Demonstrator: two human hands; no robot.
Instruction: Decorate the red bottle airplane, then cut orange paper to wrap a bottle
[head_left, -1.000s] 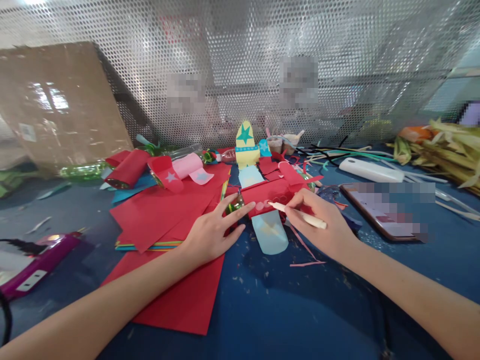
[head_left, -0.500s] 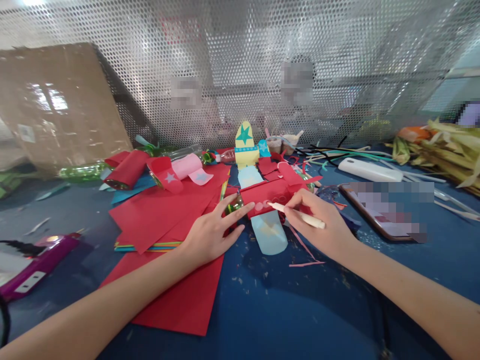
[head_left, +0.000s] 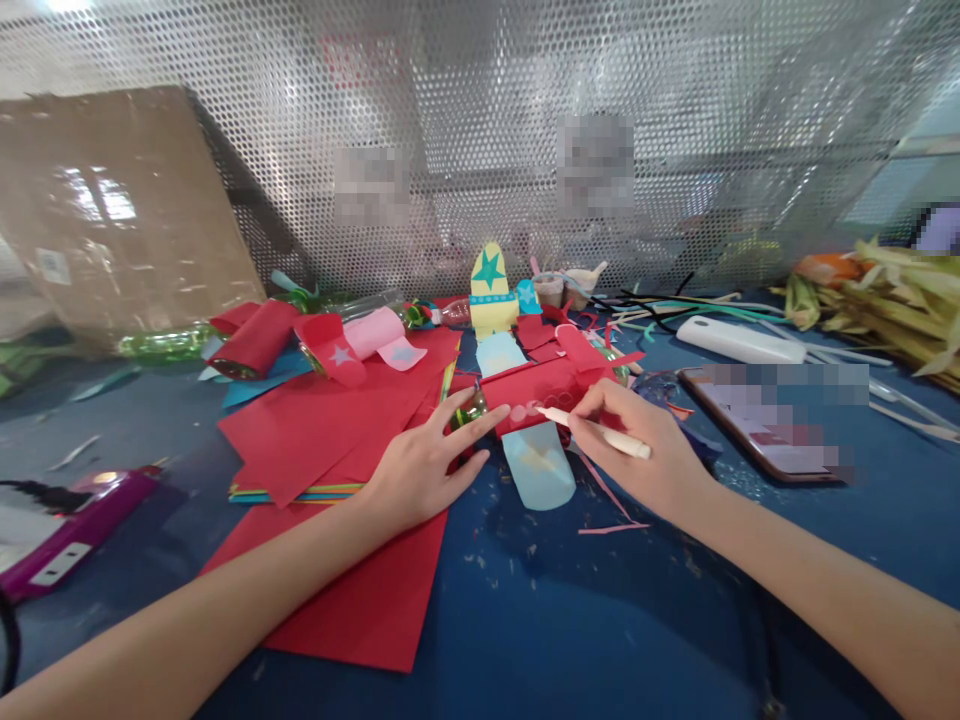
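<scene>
A toy plane made from a plastic bottle lies before me, its bottle wrapped in a red paper body [head_left: 517,385], with a pale blue paper wing [head_left: 538,470]. My left hand [head_left: 427,455] rests at the bottle's left end, fingers spread, one fingertip touching the red paper. Pinched in my right hand [head_left: 637,430] is a white marker pen [head_left: 611,437], its tip at the red paper. A row of round marks, some filled pale pink, runs along the body. A yellow tail piece with a green star [head_left: 489,272] stands behind.
Red paper sheets [head_left: 360,600] lie under my left forearm. Paper-wrapped bottle pieces [head_left: 259,340] stand behind them, near cardboard [head_left: 120,210]. A phone [head_left: 765,420], a white handheld tool [head_left: 739,341] and corn husks [head_left: 892,305] are at right. A purple power strip [head_left: 90,530] lies left.
The pen tip has barely shifted over the round marks. Otherwise both hands and the toy plane look the same.
</scene>
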